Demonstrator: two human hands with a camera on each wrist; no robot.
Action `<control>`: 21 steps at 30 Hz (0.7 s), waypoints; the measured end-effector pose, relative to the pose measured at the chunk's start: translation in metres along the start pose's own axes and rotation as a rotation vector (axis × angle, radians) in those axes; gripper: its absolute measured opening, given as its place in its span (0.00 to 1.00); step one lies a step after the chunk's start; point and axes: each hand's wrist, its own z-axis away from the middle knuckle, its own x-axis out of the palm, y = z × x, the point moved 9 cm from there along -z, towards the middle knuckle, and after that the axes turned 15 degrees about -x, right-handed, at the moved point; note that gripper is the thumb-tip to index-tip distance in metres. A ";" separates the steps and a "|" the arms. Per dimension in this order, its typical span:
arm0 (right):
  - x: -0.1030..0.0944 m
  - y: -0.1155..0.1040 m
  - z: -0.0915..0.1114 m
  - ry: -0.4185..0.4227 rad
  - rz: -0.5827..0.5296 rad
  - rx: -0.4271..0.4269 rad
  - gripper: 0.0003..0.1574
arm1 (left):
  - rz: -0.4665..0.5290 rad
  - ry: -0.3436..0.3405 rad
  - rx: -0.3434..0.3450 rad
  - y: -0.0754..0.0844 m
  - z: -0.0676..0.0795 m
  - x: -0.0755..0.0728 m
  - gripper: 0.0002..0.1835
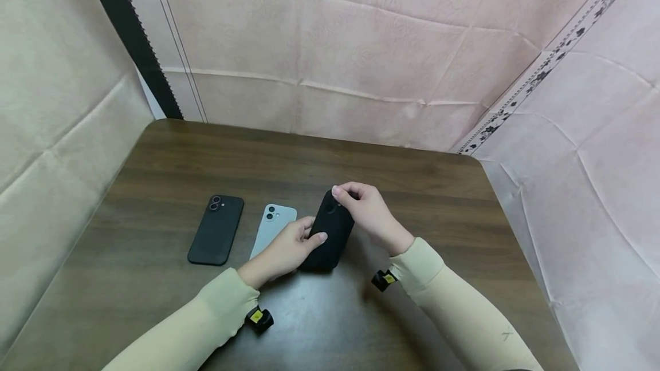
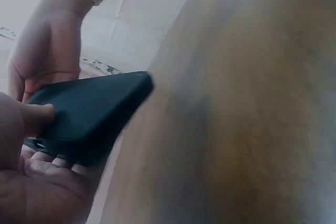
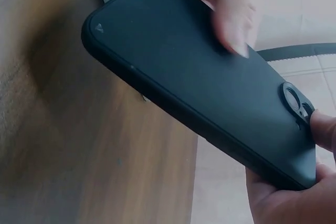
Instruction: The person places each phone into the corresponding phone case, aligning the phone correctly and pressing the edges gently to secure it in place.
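Note:
Held up over the table is a black phone case (image 1: pixel 334 231), tilted, its back toward the head camera. My left hand (image 1: pixel 291 248) grips its left long side, with the thumb laid across the back and the fingers underneath. At the far end my right hand (image 1: pixel 368 210) pinches the corner beside the camera cutout (image 3: pixel 297 102), seen close in the right wrist view. In the left wrist view the case (image 2: pixel 89 106) shows its bottom end. A pale blue phone (image 1: pixel 273 225) lies on the table, partly hidden by my left hand. Left of it lies a dark phone (image 1: pixel 216 231), camera lenses up.
The brown wooden table (image 1: pixel 412 188) has rounded far corners. Pale cloth (image 1: pixel 361 44) hangs behind it and on both sides, with a black strip (image 1: pixel 134 33) at the left and a flower-patterned band at the right. Each wrist wears a small black camera (image 1: pixel 259 318).

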 end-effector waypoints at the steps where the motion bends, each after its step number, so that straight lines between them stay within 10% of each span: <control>1: -0.002 0.000 0.000 0.006 -0.003 0.000 0.18 | -0.021 -0.001 -0.003 -0.003 0.001 0.000 0.21; 21: -0.005 -0.002 0.004 0.012 -0.060 0.057 0.19 | -0.007 -0.056 0.062 -0.008 0.014 0.010 0.19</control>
